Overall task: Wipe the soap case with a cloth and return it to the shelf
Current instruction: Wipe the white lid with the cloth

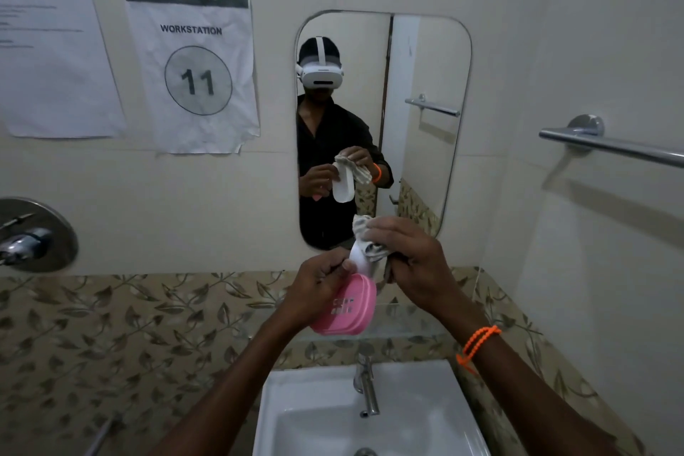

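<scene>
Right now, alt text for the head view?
Left hand holds an open pink soap case above a white sink while the right hand rubs a cloth on its white lid, facing a mirror.

wall sign (192,67): "WORKSTATION" | circled "11" | left paper (55,41): unreadable

Pink soap case base (346,309) with a white lid (359,258). Pale grey-and-cream patterned cloth (370,239). Orange beaded bracelet (477,342) on the right wrist. White basin (314,415) with a silver tap (366,385). Beige wall tiles (111,326) printed with olive-brown leaves and vines; plain cream wall above. White paper sign (192,67) with a dark header band and black "WORKSTATION 11". Silver towel rail (610,146). Black shirt and white headset reflected in the mirror (425,115).
</scene>
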